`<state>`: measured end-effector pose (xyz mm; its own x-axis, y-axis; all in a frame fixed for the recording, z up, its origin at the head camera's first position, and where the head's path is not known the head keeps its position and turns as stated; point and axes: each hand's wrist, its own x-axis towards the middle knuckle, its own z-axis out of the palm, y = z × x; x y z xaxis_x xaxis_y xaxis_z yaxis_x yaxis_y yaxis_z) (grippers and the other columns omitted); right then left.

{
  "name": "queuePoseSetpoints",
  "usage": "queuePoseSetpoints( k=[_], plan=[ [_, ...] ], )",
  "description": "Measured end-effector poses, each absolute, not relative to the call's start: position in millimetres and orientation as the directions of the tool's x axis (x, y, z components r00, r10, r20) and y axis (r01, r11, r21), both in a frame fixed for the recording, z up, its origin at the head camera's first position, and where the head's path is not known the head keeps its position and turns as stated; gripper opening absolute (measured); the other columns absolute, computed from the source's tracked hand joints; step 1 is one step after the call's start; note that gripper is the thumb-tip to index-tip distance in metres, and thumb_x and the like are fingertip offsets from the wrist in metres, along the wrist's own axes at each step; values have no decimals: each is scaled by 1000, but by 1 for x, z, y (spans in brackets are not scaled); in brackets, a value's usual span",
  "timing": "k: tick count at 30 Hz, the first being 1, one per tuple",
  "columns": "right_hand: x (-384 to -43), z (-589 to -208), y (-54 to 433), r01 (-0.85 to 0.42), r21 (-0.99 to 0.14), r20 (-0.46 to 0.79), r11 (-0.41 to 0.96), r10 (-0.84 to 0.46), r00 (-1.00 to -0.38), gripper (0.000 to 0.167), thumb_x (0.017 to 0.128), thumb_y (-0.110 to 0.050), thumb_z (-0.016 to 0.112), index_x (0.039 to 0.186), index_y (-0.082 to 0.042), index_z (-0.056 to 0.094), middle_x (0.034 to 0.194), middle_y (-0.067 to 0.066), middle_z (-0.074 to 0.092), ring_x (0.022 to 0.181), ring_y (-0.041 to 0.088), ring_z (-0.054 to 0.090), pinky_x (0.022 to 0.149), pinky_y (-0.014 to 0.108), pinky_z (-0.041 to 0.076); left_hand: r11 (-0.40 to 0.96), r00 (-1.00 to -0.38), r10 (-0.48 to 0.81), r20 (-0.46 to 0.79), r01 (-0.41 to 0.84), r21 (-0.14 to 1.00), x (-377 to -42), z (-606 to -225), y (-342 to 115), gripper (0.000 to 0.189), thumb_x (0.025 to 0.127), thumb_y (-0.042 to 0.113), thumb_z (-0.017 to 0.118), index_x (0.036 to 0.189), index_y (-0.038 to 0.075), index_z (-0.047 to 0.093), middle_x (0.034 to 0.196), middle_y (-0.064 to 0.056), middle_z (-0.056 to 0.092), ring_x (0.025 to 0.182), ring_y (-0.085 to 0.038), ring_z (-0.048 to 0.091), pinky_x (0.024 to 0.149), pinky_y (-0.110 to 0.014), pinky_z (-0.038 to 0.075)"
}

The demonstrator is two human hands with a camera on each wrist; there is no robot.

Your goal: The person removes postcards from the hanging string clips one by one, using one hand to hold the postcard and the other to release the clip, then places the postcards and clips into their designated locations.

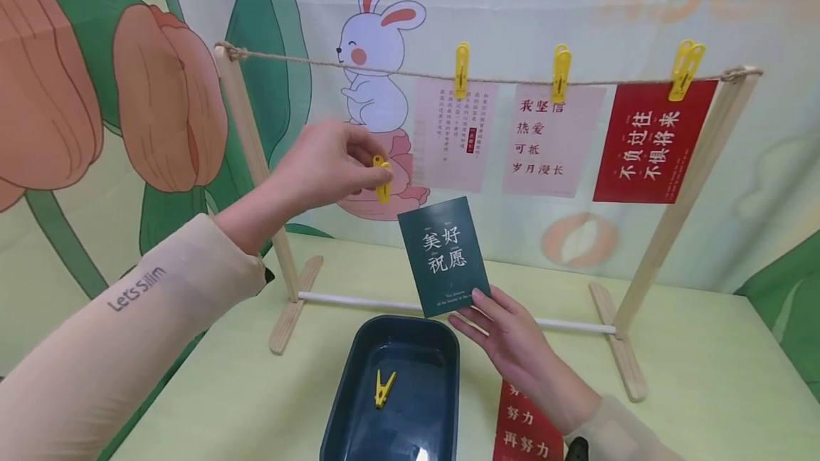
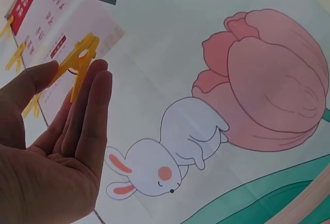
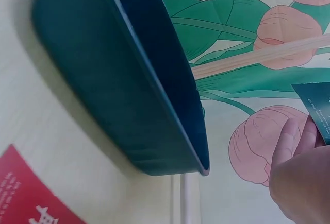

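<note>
A yellow clothespin [image 1: 382, 180] is pinched between the thumb and fingers of my left hand [image 1: 323, 162], just below the rope [image 1: 359, 68]. The left wrist view shows the clothespin [image 2: 84, 46] side-on at the thumb tip. My right hand [image 1: 512, 336] holds a dark green card [image 1: 443, 255] with white writing by its lower right corner. The card tilts slightly and stays apart from the rope. In the right wrist view only part of the right hand [image 3: 304, 167] and a corner of the card [image 3: 315, 105] show.
Yellow clothespins hold two pink cards [image 1: 554, 141] and a red card [image 1: 653, 148] on the rope of a wooden stand [image 1: 688, 198]. Below, a dark blue tray [image 1: 342, 390] holds one yellow clothespin [image 1: 384, 388]. Another red card [image 1: 522, 422] lies right of the tray.
</note>
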<state>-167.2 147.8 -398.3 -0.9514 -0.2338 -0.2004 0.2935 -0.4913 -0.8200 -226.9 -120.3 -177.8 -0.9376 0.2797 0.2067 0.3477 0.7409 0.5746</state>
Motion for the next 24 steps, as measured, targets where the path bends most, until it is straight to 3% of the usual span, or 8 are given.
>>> queuePoseSetpoints(
  k=[8, 16, 24],
  plan=[
    [-154, -404, 162, 309, -811, -251, -497, -181, -951, 26, 111, -13, 59, 134, -14, 69, 118, 3, 78, 114, 24, 74, 106, 44, 56, 749, -924, 333, 190, 381, 542, -225, -202, -114, 16, 93, 17, 82, 106, 7, 80, 91, -7, 76, 80, -23, 70, 67, -33, 57],
    [-139, -408, 178, 322, -797, -304, -510, -122, -945, 28, 109, -18, 63, 137, -15, 66, 117, 2, 77, 113, 24, 73, 106, 44, 56, 772, -924, 363, 121, 371, 517, -219, -230, -104, 19, 92, 19, 85, 104, 5, 79, 88, -7, 76, 69, -19, 71, 64, -30, 61],
    [-127, -414, 198, 345, -771, -358, -534, -85, -930, 22, 111, -18, 61, 131, -21, 70, 119, 1, 77, 116, 22, 73, 106, 42, 55, 771, -916, 401, 6, 341, 537, -210, -257, -97, 25, 92, 17, 86, 109, 1, 78, 92, -9, 76, 72, -20, 73, 62, -26, 61]
  ],
)
